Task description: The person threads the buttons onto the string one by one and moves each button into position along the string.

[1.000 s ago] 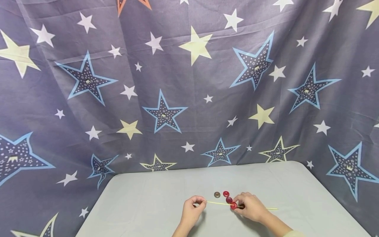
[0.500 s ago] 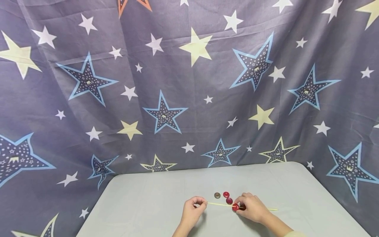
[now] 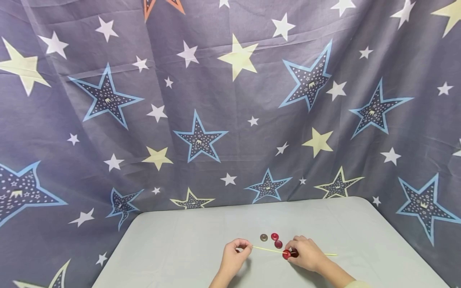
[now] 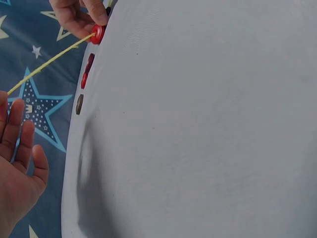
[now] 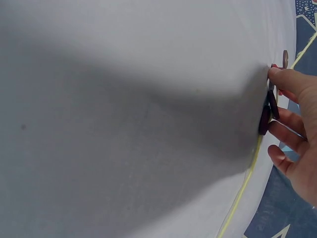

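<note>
My left hand (image 3: 234, 256) pinches a yellow string (image 3: 266, 249) between thumb and fingertips, and the string runs taut to the right. My right hand (image 3: 304, 252) grips a bright red button (image 3: 286, 255) near the tabletop. In the left wrist view, the string passes through the middle of that red button (image 4: 98, 34). Dark buttons (image 5: 265, 120) sit on the string behind it, below the right fingers in the right wrist view. Past them the string's tail (image 3: 330, 255) extends to the right of the hand. The right palm hides part of the string.
Just beyond the hands three loose buttons lie on the pale table (image 3: 187, 240): a brown one (image 3: 264, 237), a red one (image 3: 275, 237) and a dark red one (image 3: 278, 244). A star-patterned cloth (image 3: 230, 100) hangs behind the table.
The red button, gripped by my right hand, has shifted slightly right and toward me, away from the loose dark red button. My left hand stays almost still with the string.
</note>
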Tool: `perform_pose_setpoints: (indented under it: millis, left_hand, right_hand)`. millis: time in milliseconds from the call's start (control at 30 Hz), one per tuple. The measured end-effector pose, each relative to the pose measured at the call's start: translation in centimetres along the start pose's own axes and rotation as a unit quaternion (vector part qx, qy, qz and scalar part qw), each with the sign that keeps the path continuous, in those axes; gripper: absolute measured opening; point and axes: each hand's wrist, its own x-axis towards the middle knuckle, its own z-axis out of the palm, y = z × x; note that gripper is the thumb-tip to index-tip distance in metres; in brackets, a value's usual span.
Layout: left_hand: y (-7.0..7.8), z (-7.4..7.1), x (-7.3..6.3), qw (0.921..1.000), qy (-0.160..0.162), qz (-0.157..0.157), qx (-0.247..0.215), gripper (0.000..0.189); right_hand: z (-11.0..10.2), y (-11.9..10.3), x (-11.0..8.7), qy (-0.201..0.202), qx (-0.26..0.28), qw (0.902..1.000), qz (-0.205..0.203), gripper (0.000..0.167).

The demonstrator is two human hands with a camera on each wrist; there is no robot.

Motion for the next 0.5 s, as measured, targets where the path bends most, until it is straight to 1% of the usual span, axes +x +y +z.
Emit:
perform_pose_setpoints:
  millis: [100, 233, 267, 367, 500]
  left_hand:
    - [-0.8, 0.1, 0.4, 0.9999, -0.004, 0.002, -0.01, 0.006]
    - [-1.0, 0.1, 0.4, 0.9997, -0.011, 0.004, -0.022, 0.007]
    - [-0.9, 0.1, 0.3, 0.9997, -0.011, 0.004, -0.022, 0.006]
    - [0.4, -0.2, -0.3, 0.9999, -0.012, 0.001, -0.01, 0.006]
    - [0.3, -0.2, -0.1, 1.0, -0.01, -0.001, -0.001, 0.006]
  right_hand:
    - [0.1, 0.1, 0.0, -0.001, -0.002, 1.0, -0.001, 0.022]
    - [0.1, 0.3, 0.1, 0.004, -0.004, 1.0, -0.007, 0.02]
    - [0.2, 0.3, 0.1, 0.005, -0.005, 0.9999, -0.01, 0.02]
    - [0.2, 0.4, 0.1, 0.008, -0.007, 0.9998, -0.014, 0.02]
    - [0.2, 0.4, 0.2, 0.01, -0.003, 0.9998, -0.016, 0.02]
